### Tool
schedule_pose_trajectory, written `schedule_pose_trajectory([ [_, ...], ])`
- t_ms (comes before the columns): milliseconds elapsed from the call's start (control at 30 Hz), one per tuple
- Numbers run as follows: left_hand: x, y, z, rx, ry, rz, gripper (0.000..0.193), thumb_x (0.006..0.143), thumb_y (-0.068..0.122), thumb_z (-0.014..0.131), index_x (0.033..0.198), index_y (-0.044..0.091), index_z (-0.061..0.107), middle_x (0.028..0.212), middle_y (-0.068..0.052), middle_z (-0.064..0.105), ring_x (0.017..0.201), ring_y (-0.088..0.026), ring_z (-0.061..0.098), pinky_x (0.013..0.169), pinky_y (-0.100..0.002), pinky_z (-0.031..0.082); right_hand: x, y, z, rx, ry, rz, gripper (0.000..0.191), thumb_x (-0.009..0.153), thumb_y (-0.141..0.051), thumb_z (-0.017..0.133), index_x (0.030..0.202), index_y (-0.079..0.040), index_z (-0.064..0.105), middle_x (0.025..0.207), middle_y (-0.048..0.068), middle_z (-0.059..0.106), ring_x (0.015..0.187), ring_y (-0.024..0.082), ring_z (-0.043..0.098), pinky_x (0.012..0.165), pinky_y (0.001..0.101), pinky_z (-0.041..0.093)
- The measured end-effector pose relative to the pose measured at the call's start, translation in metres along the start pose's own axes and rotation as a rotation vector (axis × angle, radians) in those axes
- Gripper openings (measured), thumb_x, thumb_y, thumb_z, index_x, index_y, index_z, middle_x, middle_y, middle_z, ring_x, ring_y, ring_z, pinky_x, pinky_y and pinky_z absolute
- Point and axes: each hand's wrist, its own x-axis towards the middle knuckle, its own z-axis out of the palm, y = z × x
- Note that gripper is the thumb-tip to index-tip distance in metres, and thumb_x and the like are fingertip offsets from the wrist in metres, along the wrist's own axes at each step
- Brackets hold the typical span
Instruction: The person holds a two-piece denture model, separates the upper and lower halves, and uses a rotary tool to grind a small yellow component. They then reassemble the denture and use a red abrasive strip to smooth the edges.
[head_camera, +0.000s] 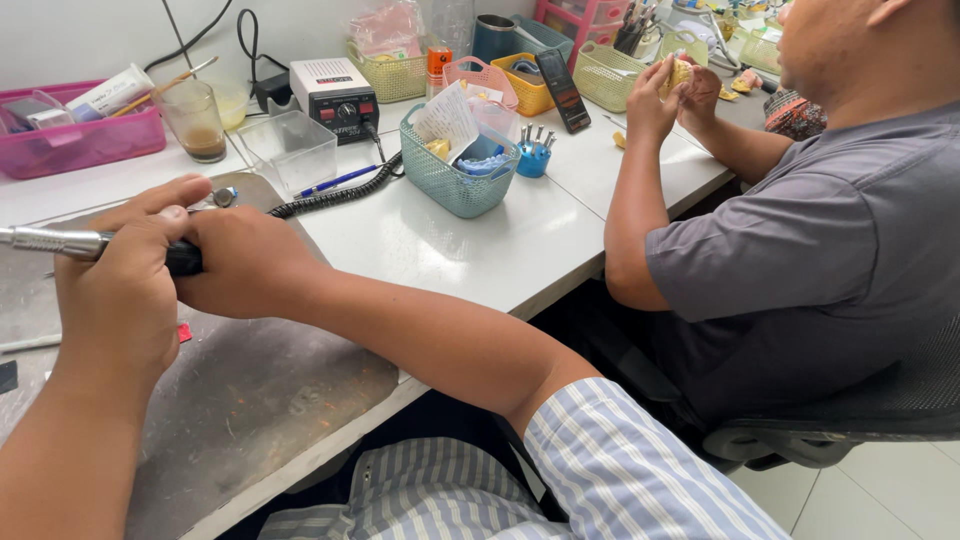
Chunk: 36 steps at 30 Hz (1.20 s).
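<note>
- A slim metal rotary handpiece (50, 242), silver at the front with a black grip, lies level above a grey work mat (250, 400) at the left of a white bench (480, 250).
- The left hand (115, 290) wraps the middle of the tool, fingers curled tight around it, thumb stretched along the top.
- The right hand (245, 262) closes over the black rear grip, just behind and touching the left hand; its fingers are folded round the tool too.
- The tool's working tip runs past the left edge of the view, so what it touches cannot be told.
- A black coiled cord (335, 195) leads from near the hands back to a small white control box (335, 95) with a dial.
- Near the cord sit a clear plastic tub (290, 150), a blue pen (335, 181) and a teal basket (455, 170) with papers.
- Further back stand a glass of brownish liquid (197, 122) and a pink tray (75, 140).
- On the right, a seated co-worker in a grey shirt holds a small yellowish object (680, 72) in both hands.
- Risk, as a judgement: the cord could snag the tub or basket if pulled taut; with both hands crowded on the grip, a slip could jerk the spinning end off line.
</note>
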Motion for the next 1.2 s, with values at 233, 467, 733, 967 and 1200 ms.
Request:
schedule_pose_trajectory([
  [233,0.005,0.001,-0.014,-0.028,-0.592,-0.029,0.027,0.082,0.001,0.058,0.099,-0.005,0.078,0.132,-0.018,0.074,0.096,-0.028,0.076,0.084,-0.041,0.063,0.007,0.027,-0.009,0.611,-0.968,-0.036,0.033,0.086,-0.025,0.084,0.084,0.004,0.069,0.068,0.008,0.058,0.061,0.023,0.057,0.055,0.0361,0.045],
  [467,-0.001,0.003,-0.01,0.148,-0.264,0.173,0.021,0.1,0.002,0.057,0.111,-0.004,0.074,0.123,-0.018,0.073,0.113,-0.021,0.07,0.105,-0.031,0.054,0.009,0.03,-0.004,0.503,-0.459,-0.206,0.033,0.083,-0.027,0.084,0.106,-0.006,0.074,0.089,0.004,0.074,0.081,0.017,0.071,0.069,0.0315,0.059],
  [733,0.002,-0.001,0.005,0.006,0.066,0.082,0.024,0.109,0.014,0.058,0.101,-0.004,0.072,0.116,-0.012,0.072,0.104,-0.017,0.066,0.099,-0.029,0.053,0.007,0.004,0.002,-0.077,-0.059,-0.037,0.032,0.083,-0.036,0.074,0.107,-0.014,0.073,0.098,0.006,0.078,0.092,0.027,0.074,0.076,0.0388,0.058],
  [967,0.004,-0.003,-0.001,-0.027,0.112,0.028,0.031,0.114,0.019,0.058,0.097,-0.003,0.072,0.113,-0.011,0.072,0.102,-0.016,0.067,0.099,-0.03,0.055,0.0,-0.014,-0.001,-0.091,-0.041,0.037,0.028,0.082,-0.038,0.072,0.095,-0.014,0.072,0.086,0.006,0.078,0.084,0.028,0.075,0.07,0.0435,0.059],
  [1200,-0.001,-0.003,0.0,0.044,0.06,0.075,0.023,0.114,0.017,0.059,0.107,-0.001,0.072,0.101,-0.005,0.071,0.093,-0.011,0.064,0.088,-0.025,0.051,0.001,-0.014,-0.01,-0.066,-0.024,-0.017,0.026,0.08,-0.038,0.075,0.085,-0.012,0.073,0.083,0.008,0.077,0.083,0.029,0.075,0.074,0.0428,0.059],
])
